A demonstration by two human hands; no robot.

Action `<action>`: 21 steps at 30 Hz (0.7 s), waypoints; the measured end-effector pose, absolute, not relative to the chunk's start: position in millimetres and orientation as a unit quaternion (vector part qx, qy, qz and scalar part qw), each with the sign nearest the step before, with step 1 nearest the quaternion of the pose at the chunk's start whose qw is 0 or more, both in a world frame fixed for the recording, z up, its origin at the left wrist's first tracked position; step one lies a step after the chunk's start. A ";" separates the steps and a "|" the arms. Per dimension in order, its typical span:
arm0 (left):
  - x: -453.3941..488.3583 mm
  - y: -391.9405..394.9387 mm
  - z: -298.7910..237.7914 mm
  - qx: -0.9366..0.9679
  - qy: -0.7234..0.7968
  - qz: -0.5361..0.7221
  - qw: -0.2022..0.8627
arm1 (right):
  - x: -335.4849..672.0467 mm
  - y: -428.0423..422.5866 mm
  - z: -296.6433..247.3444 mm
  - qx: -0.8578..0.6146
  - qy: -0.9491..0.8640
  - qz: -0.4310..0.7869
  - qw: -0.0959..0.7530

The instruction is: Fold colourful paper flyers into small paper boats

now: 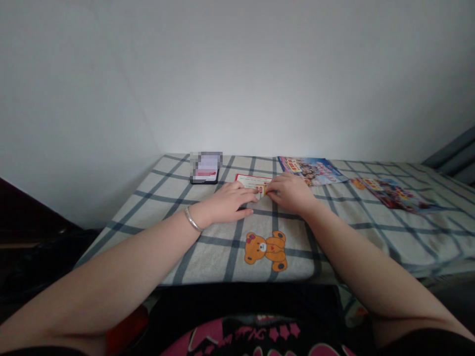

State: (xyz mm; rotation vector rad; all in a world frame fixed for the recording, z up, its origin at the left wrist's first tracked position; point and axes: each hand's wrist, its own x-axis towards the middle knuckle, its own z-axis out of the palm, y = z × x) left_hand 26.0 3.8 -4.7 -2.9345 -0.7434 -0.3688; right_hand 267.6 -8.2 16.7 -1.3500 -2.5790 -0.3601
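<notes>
A small red-and-white printed leaflet (252, 181) lies on a checked bed sheet (208, 247). My left hand (228, 202), with a silver bangle at the wrist, rests flat on the leaflet's near left part, fingers stretched out. My right hand (289, 192) lies at the leaflet's right end with its fingertips pinched on the paper's edge. Both hands meet over the leaflet, hiding its near side.
A dark phone (205, 169) lies left of the leaflet near the wall. Two colourful flyers (311, 170) (393, 194) lie to the right. An orange bear print (267, 249) marks the sheet's near edge. A white wall stands behind the bed.
</notes>
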 end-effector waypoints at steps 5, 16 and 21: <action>25.7 3.6 -4.8 -0.962 -0.241 -0.118 0.050 | 269.5 -5.2 15.5 -0.410 -0.903 -0.086 0.093; 23.0 5.5 -5.7 -0.963 -0.230 -0.133 0.036 | 282.9 1.2 17.1 -0.588 -0.792 -0.155 0.046; 24.2 4.7 -6.0 -0.958 -0.243 -0.151 0.021 | 281.8 -1.1 16.1 -0.592 -0.780 -0.177 0.100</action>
